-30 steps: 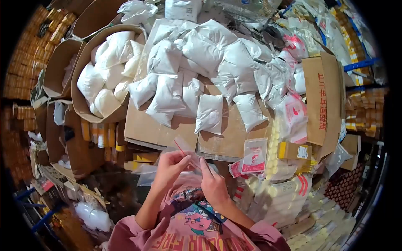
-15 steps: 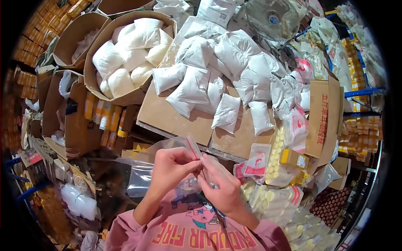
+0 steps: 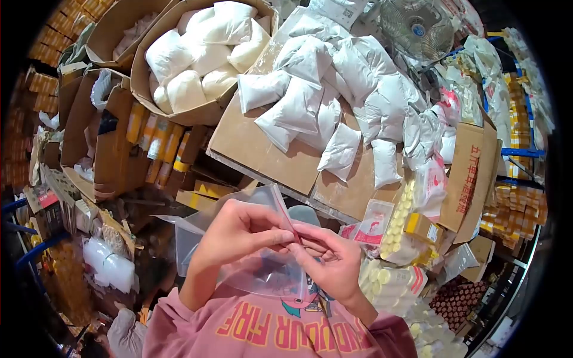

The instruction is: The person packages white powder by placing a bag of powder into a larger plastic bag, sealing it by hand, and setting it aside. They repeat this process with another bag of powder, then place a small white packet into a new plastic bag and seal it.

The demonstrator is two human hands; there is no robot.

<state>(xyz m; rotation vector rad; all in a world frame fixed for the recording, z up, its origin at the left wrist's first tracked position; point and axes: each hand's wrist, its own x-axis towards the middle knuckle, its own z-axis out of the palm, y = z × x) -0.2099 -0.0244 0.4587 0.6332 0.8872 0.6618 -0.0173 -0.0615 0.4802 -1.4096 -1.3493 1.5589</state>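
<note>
A clear plastic zip bag (image 3: 262, 275) with a red strip along its edge hangs in front of the pink sweatshirt. My left hand (image 3: 239, 235) pinches that edge between thumb and fingers. Close against it, my right hand (image 3: 329, 256) grips the same red-striped edge, its fingers curled. The bag's clear film spreads out behind and below the hands, and nothing is visible inside it. Beyond the hands, plump white filled bags (image 3: 301, 104) are heaped on a cardboard-covered table (image 3: 265, 156).
An open carton (image 3: 140, 89) of white filled bags stands at the far left of the table. A fan (image 3: 418, 30) is at the back. On the right are a tall carton (image 3: 462, 179), a small yellow box (image 3: 422, 228) and packs of pale round pieces (image 3: 388, 283).
The view has shifted, so the table and cartons appear farther right and slightly higher. Both hands still grip the bag's edge, and more of its clear film now hangs below them.
</note>
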